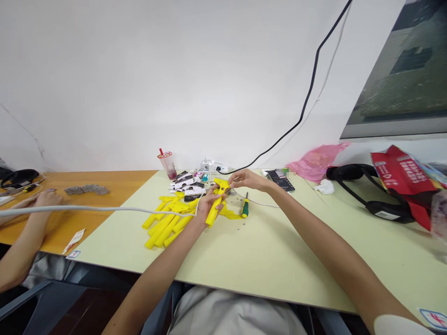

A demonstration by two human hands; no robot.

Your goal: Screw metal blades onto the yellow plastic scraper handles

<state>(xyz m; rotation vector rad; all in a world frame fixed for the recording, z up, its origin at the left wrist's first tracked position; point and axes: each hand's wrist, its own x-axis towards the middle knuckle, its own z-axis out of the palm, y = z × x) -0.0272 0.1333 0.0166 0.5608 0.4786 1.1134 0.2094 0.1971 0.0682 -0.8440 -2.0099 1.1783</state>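
Handle (213,216), yellow, is held above the table (272,260), partly covered by fingers. Left to right: pile (162,229) of similar yellow pieces, overlapping, count unclear; left hand (205,205), closed around the handle; tiny bits (239,229), too small to identify; screwdriver (245,208); right hand (250,179), fingertips at the handle's head, cannot tell whether pinching anything; clear plastic (440,214), cut off by frame edge.

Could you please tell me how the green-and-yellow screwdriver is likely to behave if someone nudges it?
The screwdriver may roll slightly, since its thick handle looks rounded. It should stay stiff, as its shaft looks straight. It would probably feel handle-heavy, given how much bulkier that end is.
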